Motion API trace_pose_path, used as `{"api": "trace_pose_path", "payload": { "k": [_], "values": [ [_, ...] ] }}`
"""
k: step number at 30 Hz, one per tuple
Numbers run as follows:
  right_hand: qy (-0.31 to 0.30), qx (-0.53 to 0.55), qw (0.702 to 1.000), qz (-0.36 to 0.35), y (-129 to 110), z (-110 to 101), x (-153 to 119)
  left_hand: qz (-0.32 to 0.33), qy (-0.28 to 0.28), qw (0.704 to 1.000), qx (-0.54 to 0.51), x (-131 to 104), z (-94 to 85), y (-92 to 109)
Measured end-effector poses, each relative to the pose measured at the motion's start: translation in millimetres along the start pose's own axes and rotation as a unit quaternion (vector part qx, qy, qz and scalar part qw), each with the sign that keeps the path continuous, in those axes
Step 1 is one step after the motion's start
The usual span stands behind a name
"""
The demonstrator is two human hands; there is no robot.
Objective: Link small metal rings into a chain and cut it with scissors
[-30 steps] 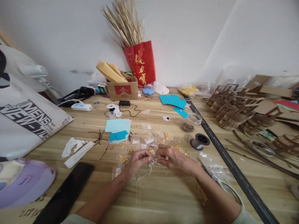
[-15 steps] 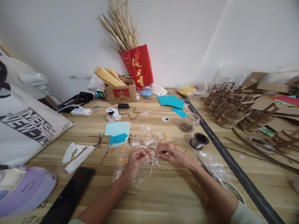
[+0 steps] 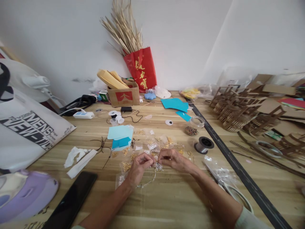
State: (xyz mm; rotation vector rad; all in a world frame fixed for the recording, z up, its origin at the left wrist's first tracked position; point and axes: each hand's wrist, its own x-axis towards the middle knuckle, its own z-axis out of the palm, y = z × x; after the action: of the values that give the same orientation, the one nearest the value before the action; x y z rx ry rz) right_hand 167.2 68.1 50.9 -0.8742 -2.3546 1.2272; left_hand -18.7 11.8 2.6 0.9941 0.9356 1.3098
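Both hands meet low in the middle of the wooden table [image 3: 166, 206], their fingertips just beside each other. The left hand [image 3: 139, 167] has its thumb and forefinger pinched together, and the right hand [image 3: 173, 160] is pinched the same way; whatever sits between the fingertips is too small to tell. The silver chain [image 3: 150, 181] lies on the table just below them, curving from a small heap of silver pieces [image 3: 159, 167] under the fingertips down toward the left wrist. Little bags of gold beads [image 3: 126, 166] lie near the left hand, with blue cards [image 3: 121, 142] farther back. A spool of wire [image 3: 204, 145] stands beyond the right hand, scissors [image 3: 238, 195] lie beside the right forearm, and a black phone [image 3: 73, 197] lies left of the left forearm
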Motion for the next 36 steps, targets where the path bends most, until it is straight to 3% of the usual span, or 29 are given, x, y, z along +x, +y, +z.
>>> {"api": "trace_pose_path", "payload": {
  "k": [11,25,36],
  "values": [
    [0.015,-0.012,1.000,0.012,-0.5,5.3,-1.7,-0.022,0.008,0.998,0.066,-1.2,3.3,6.1],
    [0.037,-0.034,0.999,0.011,-8.3,5.4,-3.2,-0.042,0.004,0.999,0.014,0.9,3.7,2.8],
    [0.069,-0.035,0.997,0.001,-16.5,5.8,-3.0,-0.065,0.002,0.996,0.054,-1.0,6.8,9.7]
  ]
}}
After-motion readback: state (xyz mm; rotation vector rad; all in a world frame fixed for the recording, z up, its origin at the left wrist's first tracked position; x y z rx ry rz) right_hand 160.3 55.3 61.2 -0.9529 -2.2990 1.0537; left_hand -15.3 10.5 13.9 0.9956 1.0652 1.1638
